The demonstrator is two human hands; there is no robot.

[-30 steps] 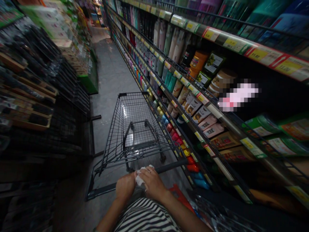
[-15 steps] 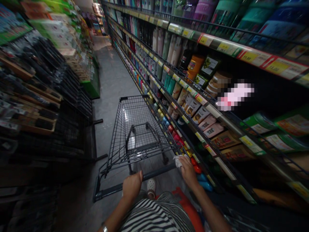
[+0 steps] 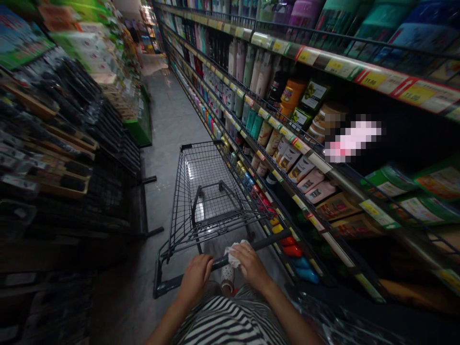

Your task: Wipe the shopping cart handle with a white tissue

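Observation:
A dark wire shopping cart [image 3: 212,191] stands before me, with no goods visible in its basket. My left hand [image 3: 196,277] is wrapped around the left part of its push handle [image 3: 271,239]. Close beside it, near the handle's middle, my right hand [image 3: 250,264] presses a crumpled white tissue or cloth [image 3: 234,258] onto the bar, fingers bent over it. A white clog [image 3: 227,275] shows on the floor below the handle.
Tall shelves [image 3: 312,155] of bottles, tubs and pouches line the right side, close to the cart. Racks of boxed brushes [image 3: 68,172] stand at left, with rack feet [image 3: 154,232] jutting into the aisle. The grey tiled floor [image 3: 179,96] runs ahead between them.
My right hand has slid left along the handle with the white tissue or cloth, from its right end to near my left hand. The cart's handle has shifted slightly right in view.

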